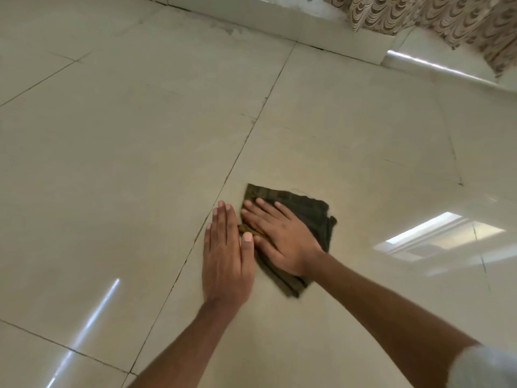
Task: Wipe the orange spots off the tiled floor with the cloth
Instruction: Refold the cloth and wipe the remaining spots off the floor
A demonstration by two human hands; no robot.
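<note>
A dark olive-brown cloth [310,217] lies folded flat on the beige tiled floor [117,152], just right of a grout line. My right hand [279,236] presses flat on top of the cloth with fingers spread, covering its left half. My left hand [226,247] lies flat on the tile beside it, fingers together, its thumb touching the cloth's left edge. No orange spots show on the visible tiles; whatever is under the cloth is hidden.
A white skirting and wall base [279,23] runs along the far side. A patterned brown curtain [436,18] hangs at the top right above a shiny metal rail [436,68]. Window light reflects off the tiles at the right [436,233].
</note>
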